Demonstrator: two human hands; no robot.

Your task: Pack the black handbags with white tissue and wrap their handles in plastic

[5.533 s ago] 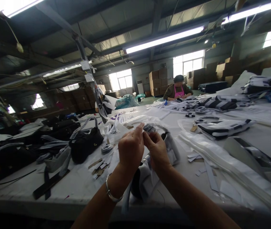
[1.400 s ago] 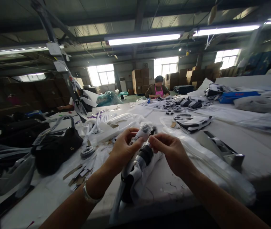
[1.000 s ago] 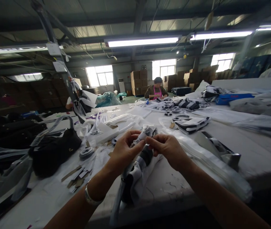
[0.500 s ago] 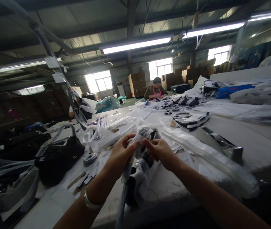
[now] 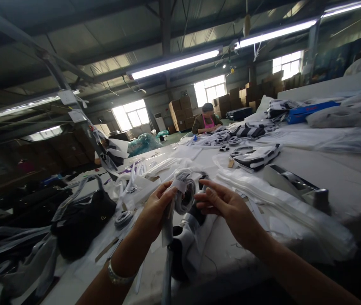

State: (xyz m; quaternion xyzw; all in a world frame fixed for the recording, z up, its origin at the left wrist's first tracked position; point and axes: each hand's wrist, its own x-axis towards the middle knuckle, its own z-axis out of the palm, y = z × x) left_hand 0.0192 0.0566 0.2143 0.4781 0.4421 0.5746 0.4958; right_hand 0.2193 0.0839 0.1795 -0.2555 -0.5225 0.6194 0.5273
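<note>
My left hand [image 5: 155, 212] pinches a coiled strap [image 5: 187, 198] in clear wrapping, with a white band around part of the coil. A wrapped grey length hangs down below that hand. My right hand [image 5: 231, 209] is just to the right of the coil, fingers stretched and apart, with nothing seen in it. Beneath the hands lies a black-and-white bag-like piece [image 5: 182, 250] in clear wrapping, partly hidden by them.
A black handbag [image 5: 83, 220] and a small grey coil [image 5: 123, 219] lie to the left. On the right are a tape dispenser [image 5: 297, 186], a long plastic-wrapped bundle [image 5: 288, 216] and a striped pouch [image 5: 258, 156]. A person in a pink apron [image 5: 208, 120] sits across the table.
My right hand has let go of the coil, drawn back to the right and spread its fingers. The left hand still holds the coil, whose ring now shows more fully.
</note>
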